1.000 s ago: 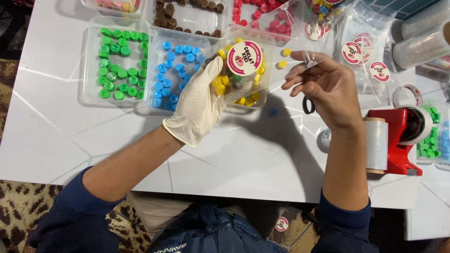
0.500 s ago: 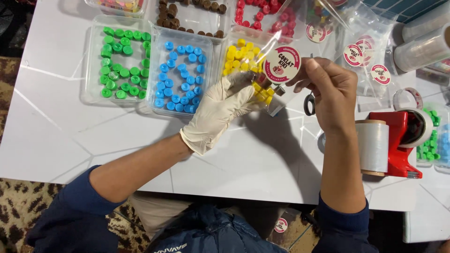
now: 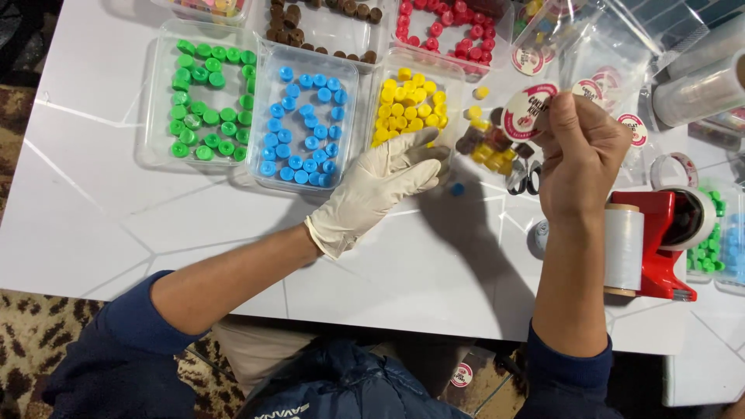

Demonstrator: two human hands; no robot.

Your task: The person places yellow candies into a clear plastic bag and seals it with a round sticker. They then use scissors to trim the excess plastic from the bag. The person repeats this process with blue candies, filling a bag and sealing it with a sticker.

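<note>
The right hand (image 3: 582, 155), bare, is raised over the white table (image 3: 116, 225) with its fingers pinched shut on the top of a small clear plastic bag with a round red-and-white sticker (image 3: 528, 112). The bag hangs from that pinch, and inside it sit yellow and brown pieces (image 3: 493, 147); a pair of small scissors (image 3: 524, 177) seems to dangle from the same hand, though the view there is too crowded to be sure.

The left hand (image 3: 380, 186), in a cream latex glove, lies open and flat with fingers spread, holding nothing, its fingertips just beside the clear tray of yellow caps (image 3: 411, 109). A single blue cap (image 3: 458, 188) lies loose on the table between the two hands.

Judging by the contents, the bag looks partly filled with two colours, while the clear tray of blue caps (image 3: 306, 116), the clear tray of green caps (image 3: 206, 97) and the tray of red caps (image 3: 450, 27) further back are well stocked. The bag mouth does not look sealed, and the red tape dispenser with its clear roll (image 3: 644, 244) stands untouched just right of the right forearm.

Open tabletop lies in front of the trays, toward the person. The right side is tight: dispenser, spare stickered bags (image 3: 621, 85) and film rolls (image 3: 698, 89) crowd close, and the near table edge runs just under both forearms.
</note>
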